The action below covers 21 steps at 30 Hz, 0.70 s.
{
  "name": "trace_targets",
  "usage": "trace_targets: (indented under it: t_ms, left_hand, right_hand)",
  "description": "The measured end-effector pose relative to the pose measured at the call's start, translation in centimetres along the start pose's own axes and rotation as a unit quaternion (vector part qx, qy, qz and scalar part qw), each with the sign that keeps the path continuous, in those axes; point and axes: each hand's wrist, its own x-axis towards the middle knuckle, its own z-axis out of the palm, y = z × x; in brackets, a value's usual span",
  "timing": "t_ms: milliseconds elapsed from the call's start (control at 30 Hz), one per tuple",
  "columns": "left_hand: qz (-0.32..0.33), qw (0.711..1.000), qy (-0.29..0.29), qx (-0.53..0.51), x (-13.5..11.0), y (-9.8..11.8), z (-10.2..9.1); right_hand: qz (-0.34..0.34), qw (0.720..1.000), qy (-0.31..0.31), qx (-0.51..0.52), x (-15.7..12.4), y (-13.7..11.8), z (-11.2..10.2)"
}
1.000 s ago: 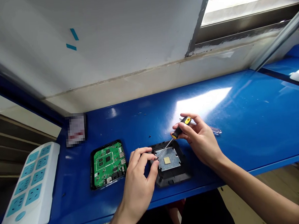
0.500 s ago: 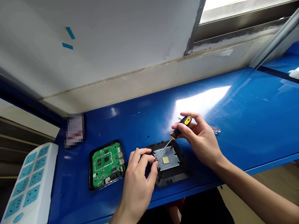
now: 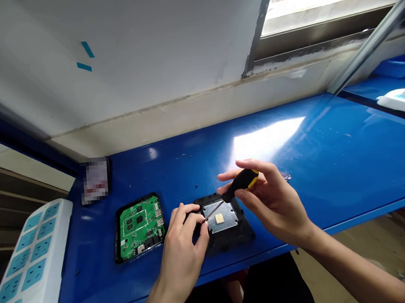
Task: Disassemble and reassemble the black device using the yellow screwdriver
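Observation:
My right hand [image 3: 277,206] holds a black and yellow screwdriver [image 3: 240,185] by its handle, the thumb beneath and the other fingers stretched out. The shaft slants down to the left, its tip at the near-left corner of a metal plate [image 3: 227,215]. That plate, with a pale square pad [image 3: 219,218] on it, lies in a black plastic cover [image 3: 246,226]. My left hand [image 3: 184,244] rests at the cover's left side, thumb and forefinger pinching a small dark screw [image 3: 204,221] at the tip. To the left, a green circuit board [image 3: 140,224] sits in a black case.
Loose screws [image 3: 196,186] lie on the blue table [image 3: 326,162] beyond the cover. A white power strip [image 3: 64,224] stands along the left edge, with a blurred-out box [image 3: 96,181] behind it. A clear plastic item [image 3: 285,175] is partly hidden behind my right hand.
My right fingers have opened out along the screwdriver handle, which has rolled so its yellow part faces differently. My left hand keeps its pinch. The whole view has shifted slightly.

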Motion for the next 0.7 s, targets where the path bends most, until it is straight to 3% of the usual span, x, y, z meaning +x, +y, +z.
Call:
trace_targets:
  t_ms: [200, 367, 533, 700]
  left_hand:
    - [-0.012, 1.000, -0.013, -0.006, 0.0, 0.4, -0.2]
    - [-0.010, 1.000, -0.025, -0.004, -0.2, 0.6, -0.3]
    - [-0.005, 1.000, -0.024, 0.004, -0.3, 0.6, -0.3]
    - [-0.001, 0.999, -0.032, 0.012, -0.2, 0.6, -0.3]
  right_hand:
    - [0.009, 0.998, 0.058, 0.017, -0.2, -0.2, -0.4]
    - [-0.015, 0.994, 0.094, -0.055, -0.3, -1.8, -2.2]
    - [-0.023, 0.988, 0.057, -0.142, -0.4, -3.4, -3.8]
    - [-0.047, 0.975, 0.026, -0.215, -0.9, -3.6, -4.1]
